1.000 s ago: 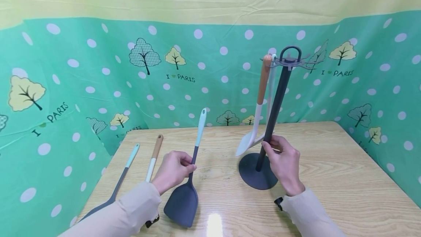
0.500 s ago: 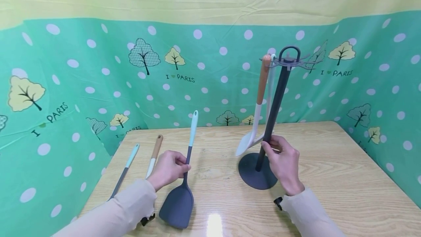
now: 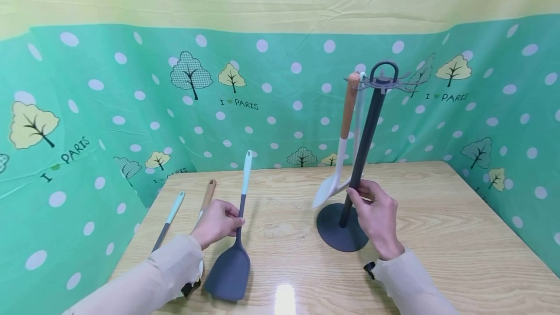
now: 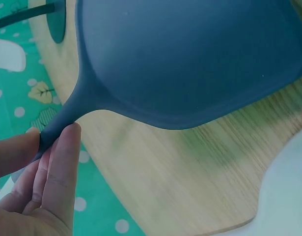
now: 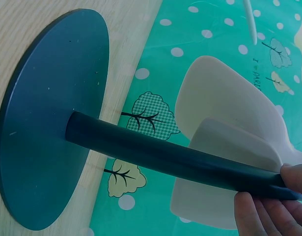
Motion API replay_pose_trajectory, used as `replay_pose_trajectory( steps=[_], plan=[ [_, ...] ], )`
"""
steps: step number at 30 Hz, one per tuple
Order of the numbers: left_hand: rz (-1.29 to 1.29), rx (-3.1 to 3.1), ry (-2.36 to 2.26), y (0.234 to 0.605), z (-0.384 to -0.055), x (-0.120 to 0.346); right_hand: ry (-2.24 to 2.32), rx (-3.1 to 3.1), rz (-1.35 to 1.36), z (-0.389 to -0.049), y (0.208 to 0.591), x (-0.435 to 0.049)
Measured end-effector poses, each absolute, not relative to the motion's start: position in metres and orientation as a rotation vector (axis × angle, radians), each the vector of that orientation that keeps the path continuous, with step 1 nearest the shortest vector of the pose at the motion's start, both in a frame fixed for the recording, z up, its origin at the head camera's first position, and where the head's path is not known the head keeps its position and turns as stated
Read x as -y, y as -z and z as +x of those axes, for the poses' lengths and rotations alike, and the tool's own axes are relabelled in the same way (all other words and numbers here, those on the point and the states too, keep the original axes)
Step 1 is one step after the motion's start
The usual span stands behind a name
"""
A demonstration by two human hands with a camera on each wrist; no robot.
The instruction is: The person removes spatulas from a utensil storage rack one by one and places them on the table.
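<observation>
My left hand (image 3: 218, 222) pinches a dark grey spatula (image 3: 230, 272) by the lower part of its shaft, its light blue handle pointing away from me. The left wrist view shows thumb and fingers at the neck of the broad blade (image 4: 185, 59). With my right hand (image 3: 377, 215) I grip the post of a black utensil stand (image 3: 367, 140) low down, above its round base (image 5: 47, 118). From the stand's hook ring hang a white spatula with a brown handle (image 3: 348, 106) and a second pale utensil (image 3: 358, 125) behind it, blades left of the post.
Left on the wooden table (image 3: 288, 193) lie a grey utensil with a light blue handle (image 3: 176, 207) and a white one with a brown handle (image 3: 210, 192), both partly behind my left arm. A green patterned cloth (image 3: 271, 111) stands around the table's back and sides.
My left hand has moved left and slightly toward me with the spatula, nearer the utensils lying there. The right hand and the stand stay in place.
</observation>
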State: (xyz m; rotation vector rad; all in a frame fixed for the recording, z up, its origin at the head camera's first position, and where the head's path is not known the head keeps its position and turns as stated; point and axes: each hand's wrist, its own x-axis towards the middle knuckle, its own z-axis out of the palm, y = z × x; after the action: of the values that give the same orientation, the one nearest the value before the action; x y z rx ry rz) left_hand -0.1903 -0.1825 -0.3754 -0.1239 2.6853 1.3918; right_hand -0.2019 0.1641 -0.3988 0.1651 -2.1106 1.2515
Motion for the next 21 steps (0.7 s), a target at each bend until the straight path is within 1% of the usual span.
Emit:
replay_pose_trajectory(
  steps=[13, 21],
  plan=[
    [-0.204, -2.679, -1.329, 0.386, -0.203, 0.19, -1.251, 2.119, 0.162, -0.202, 0.399, -0.164],
    [-0.218, -2.655, -1.331, 0.395, -0.203, 0.192, -1.249, 2.118, 0.165, -0.202, 0.399, -0.164]
  ],
)
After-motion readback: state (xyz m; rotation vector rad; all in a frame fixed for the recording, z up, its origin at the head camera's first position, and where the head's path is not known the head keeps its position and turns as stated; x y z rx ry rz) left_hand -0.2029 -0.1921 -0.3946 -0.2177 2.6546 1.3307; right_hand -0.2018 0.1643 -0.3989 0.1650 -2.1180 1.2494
